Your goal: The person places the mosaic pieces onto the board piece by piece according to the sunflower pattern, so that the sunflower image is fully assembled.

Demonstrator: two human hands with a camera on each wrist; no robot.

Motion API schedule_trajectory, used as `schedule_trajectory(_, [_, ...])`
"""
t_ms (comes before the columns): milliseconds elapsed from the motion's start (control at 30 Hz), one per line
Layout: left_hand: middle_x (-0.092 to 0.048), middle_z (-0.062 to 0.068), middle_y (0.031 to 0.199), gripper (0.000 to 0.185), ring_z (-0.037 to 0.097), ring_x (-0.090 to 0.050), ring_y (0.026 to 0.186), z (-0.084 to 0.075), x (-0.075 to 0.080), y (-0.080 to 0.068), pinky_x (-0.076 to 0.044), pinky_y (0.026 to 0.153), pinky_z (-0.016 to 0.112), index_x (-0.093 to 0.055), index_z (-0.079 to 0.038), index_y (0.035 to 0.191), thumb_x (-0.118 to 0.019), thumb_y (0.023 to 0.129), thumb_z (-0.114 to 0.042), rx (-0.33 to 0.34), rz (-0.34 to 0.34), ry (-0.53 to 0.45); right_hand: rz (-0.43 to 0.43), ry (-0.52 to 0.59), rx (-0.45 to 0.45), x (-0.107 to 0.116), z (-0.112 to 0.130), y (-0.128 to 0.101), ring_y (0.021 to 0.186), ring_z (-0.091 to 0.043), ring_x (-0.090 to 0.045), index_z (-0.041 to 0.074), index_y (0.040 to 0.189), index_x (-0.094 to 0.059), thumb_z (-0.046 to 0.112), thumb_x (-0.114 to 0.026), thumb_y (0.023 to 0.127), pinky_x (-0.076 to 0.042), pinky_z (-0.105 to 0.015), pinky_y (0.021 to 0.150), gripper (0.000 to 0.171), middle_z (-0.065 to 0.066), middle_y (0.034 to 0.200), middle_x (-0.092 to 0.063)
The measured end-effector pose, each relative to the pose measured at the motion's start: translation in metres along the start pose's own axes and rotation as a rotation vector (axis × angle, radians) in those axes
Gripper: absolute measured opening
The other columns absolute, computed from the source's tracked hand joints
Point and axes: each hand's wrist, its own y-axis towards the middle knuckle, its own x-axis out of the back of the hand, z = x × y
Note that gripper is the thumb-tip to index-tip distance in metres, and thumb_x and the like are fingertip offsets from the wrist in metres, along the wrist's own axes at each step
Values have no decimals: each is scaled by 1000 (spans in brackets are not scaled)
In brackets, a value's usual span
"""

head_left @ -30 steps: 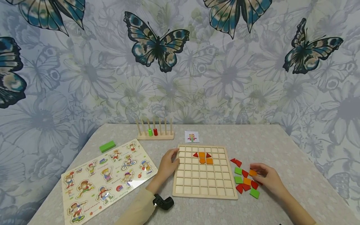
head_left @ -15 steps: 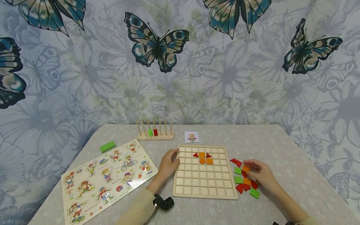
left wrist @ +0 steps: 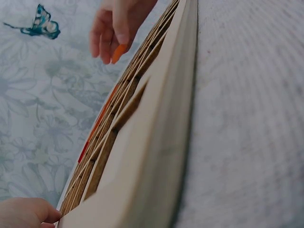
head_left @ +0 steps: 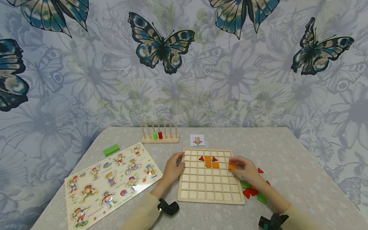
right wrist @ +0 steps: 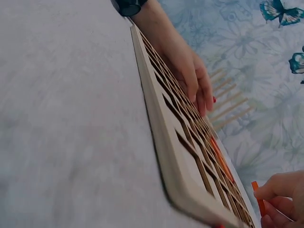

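Observation:
My left hand (head_left: 173, 166) holds the left edge of a square wooden grid board (head_left: 207, 190). On the board lie orange squares (head_left: 208, 158), an orange circle (head_left: 208, 164) and two red triangles (head_left: 214, 159). Over the board's right side, my right hand (head_left: 245, 169) pinches an orange square tile (head_left: 231, 166) between thumb and fingers. That same tile shows edge-on as an orange square (right wrist: 258, 198) in the right wrist view, just above the board. Right of the board, green squares (head_left: 261, 198) and red pieces (head_left: 254, 191) lie loose, partly hidden by my right hand and forearm.
A small pattern card (head_left: 197, 140) lies behind the board. Farther left stands a wooden peg rack (head_left: 161, 139) with green and red beads. A picture puzzle board (head_left: 115, 182) and a green block (head_left: 111, 150) are at the left.
My right hand has carried the orange square from the loose pieces leftward to over the board's right side. The left hand keeps its place at the board's left edge.

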Motion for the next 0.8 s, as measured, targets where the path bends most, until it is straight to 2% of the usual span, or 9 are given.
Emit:
schedule_trajectory(167, [-61, 17, 121, 41, 30, -58, 117, 0, 0, 0, -48, 101, 44, -56, 2, 126, -59, 85, -2, 7, 6, 2, 35, 16, 86, -20, 4, 16, 101, -21, -63, -5, 114, -62, 1, -71, 79, -52, -24, 90, 37, -22, 111, -66])
schedule_trajectory(333, [-61, 18, 121, 41, 31, -58, 118, 0, 1, 0, -48, 101, 45, -55, 2, 126, -58, 85, -2, 0, 6, -1, 60, 42, 128, -41, 9, 31, 99, -24, -63, -4, 112, -64, -2, -70, 79, -53, -23, 87, 34, -22, 110, -67])
schedule_trajectory(433, [-61, 18, 122, 41, 31, -58, 117, 0, 1, 0, -48, 100, 45, -55, 2, 126, -58, 85, -1, 2, 7, -3, 86, 43, 110, -53, 11, 38, 100, -22, -63, -1, 112, -64, -1, -69, 80, -52, -22, 87, 33, -19, 111, -67])
schedule_trajectory(567, [-61, 18, 122, 41, 31, -58, 118, 0, 2, 0, -48, 101, 45, -55, 2, 126, -58, 86, -1, 7, 8, -7, 128, 62, 101, -65, 16, 43, 102, -27, -63, -1, 114, -64, 0, -69, 81, -53, -23, 87, 34, -18, 112, -67])
schedule_trajectory(633, [-60, 18, 123, 41, 32, -58, 118, -1, 2, 0, -48, 101, 44, -55, 2, 126, -58, 86, -2, 8, 9, -9, 156, 88, 100, -68, 27, 43, 104, -34, -62, -4, 116, -62, -3, -67, 81, -54, -30, 88, 35, -23, 114, -65])
schedule_trajectory(800, [-60, 19, 123, 40, 32, -57, 118, -1, 1, -1, -48, 101, 44, -55, 3, 126, -58, 86, -2, 6, 13, -11, 182, 112, 83, -78, 33, 47, 105, -37, -61, -5, 117, -61, -3, -67, 82, -54, -34, 89, 35, -24, 116, -64])
